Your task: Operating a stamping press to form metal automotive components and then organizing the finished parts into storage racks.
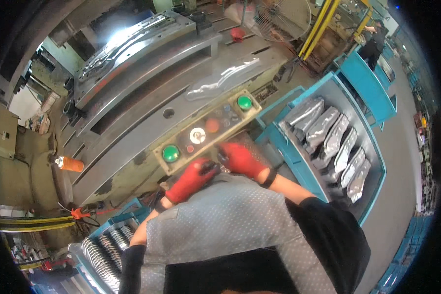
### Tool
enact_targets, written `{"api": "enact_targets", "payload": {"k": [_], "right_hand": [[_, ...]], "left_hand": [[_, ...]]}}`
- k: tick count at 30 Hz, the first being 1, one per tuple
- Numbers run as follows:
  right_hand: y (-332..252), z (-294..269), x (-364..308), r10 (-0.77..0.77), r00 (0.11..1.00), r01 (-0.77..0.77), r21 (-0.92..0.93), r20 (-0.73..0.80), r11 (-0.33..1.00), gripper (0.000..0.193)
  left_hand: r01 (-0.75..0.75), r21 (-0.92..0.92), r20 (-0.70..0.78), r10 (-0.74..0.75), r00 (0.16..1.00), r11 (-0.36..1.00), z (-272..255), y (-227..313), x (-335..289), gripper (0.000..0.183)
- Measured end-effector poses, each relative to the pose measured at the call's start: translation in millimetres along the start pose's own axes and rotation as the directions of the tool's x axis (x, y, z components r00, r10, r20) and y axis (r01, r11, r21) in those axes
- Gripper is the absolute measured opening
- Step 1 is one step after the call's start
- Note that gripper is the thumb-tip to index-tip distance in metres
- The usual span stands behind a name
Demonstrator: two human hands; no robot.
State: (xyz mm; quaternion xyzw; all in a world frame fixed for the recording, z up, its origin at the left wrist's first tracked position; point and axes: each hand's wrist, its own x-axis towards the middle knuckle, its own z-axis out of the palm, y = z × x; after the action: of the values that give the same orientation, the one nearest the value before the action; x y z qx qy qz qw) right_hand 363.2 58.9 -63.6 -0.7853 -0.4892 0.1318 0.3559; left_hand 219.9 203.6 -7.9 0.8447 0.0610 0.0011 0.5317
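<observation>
My left hand [195, 179], in a red glove with dark fingertips, is held just in front of a control panel [157, 153]. Its fingers are curled in, and whatever they may hold is hidden. Close beside it, my right hand [241, 159], gloved the same way, also has bent fingers with no clear object in them. The panel carries a green button [171, 153] at its left end and another green button [244, 102] at its right end, with a red button [212, 125] between. Behind the panel, a shiny formed metal part [223, 81] lies on the press bed [174, 100].
A large metal die [147, 63] sits on the bed. At right stands a blue bin [377, 188] of stacked metal parts [345, 142]; at lower left, a rack of curved parts [100, 259]. An orange spray can [69, 163] is left. A person [375, 44] stands far right.
</observation>
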Motion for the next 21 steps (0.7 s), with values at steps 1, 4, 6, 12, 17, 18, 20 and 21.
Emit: {"api": "enact_targets", "payload": {"k": [1, 4, 6, 12, 17, 18, 20, 21], "right_hand": [[12, -11, 3, 0.03, 0.999, -0.032, 0.05, 0.039, 0.998, 0.043], [64, -42, 27, -0.019, 0.998, 0.019, 0.005, 0.054, 1.0, 0.043], [121, -62, 54, -0.03, 0.997, 0.033, -0.036, 0.076, 0.999, 0.055], [219, -141, 193, 0.101, 0.994, -0.077, -0.397, 0.04, 0.914, 0.066], [217, -156, 286, -0.026, 0.947, 0.264, -0.727, 0.321, 0.634, 0.112], [224, -152, 298, -0.042, 0.943, 0.282, -0.725, 0.33, 0.628, 0.112], [234, -143, 317, -0.006, 0.896, 0.358, -0.713, 0.444, 0.603, 0.121], [238, -138, 325, 0.035, 0.861, 0.382, -0.691, 0.508, 0.614, 0.117]], "left_hand": [[-0.001, 0.055, -0.123, 0.008, 0.992, 0.998, 6, -13, 10, 0.029], [0.172, 0.065, -0.309, -0.144, 0.94, 0.983, 22, -65, 43, 0.03], [0.191, -0.202, -0.295, -0.246, 0.923, 0.961, 25, -86, 58, 0.028], [0.204, -0.138, -0.587, -0.246, 0.771, 0.969, 20, -34, 91, 0.021], [0.199, 0.009, -0.546, -0.162, 0.822, 0.98, -12, -79, 86, 0.018], [0.267, -0.068, -0.618, -0.251, 0.745, 0.961, -19, -86, 86, 0.02], [0.351, 0.15, -0.697, -0.153, 0.701, 0.924, -47, -111, 77, 0.025], [0.445, 0.142, -0.744, -0.202, 0.637, 0.884, -63, -104, 78, 0.034]]}}
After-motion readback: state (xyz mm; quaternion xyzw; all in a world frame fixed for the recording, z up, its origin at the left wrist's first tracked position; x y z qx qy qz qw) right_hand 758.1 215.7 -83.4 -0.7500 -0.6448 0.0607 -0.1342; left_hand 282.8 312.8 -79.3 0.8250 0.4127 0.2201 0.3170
